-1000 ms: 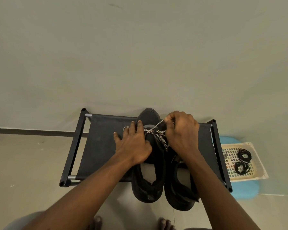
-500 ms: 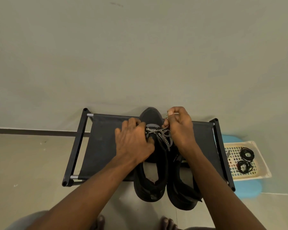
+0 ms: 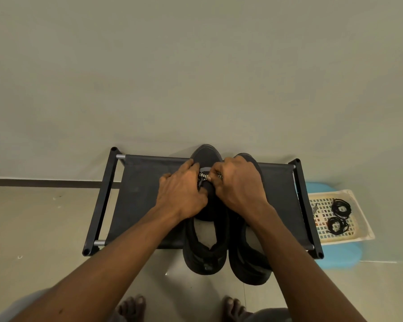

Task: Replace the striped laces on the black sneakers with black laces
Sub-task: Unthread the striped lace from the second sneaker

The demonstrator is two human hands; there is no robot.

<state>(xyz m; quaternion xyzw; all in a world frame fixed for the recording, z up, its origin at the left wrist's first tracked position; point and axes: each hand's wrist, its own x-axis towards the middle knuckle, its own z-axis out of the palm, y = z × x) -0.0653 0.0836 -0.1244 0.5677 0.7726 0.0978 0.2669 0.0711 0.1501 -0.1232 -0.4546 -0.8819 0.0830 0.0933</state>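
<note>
The matte black sneaker [image 3: 206,252] carries a black-and-white striped lace [image 3: 203,175]. The right hand [image 3: 240,184] pinches this lace; the left hand [image 3: 182,194] grips the sneaker.

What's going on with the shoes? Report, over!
Left hand grips sneaker; right hand pinches striped lace near its toe. Black laces in basket, untouched. Nothing blocking.

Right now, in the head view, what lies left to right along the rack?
Rack's left rail → left hand → striped lace → right hand → rack's right rail → white basket holding black laces.
</note>
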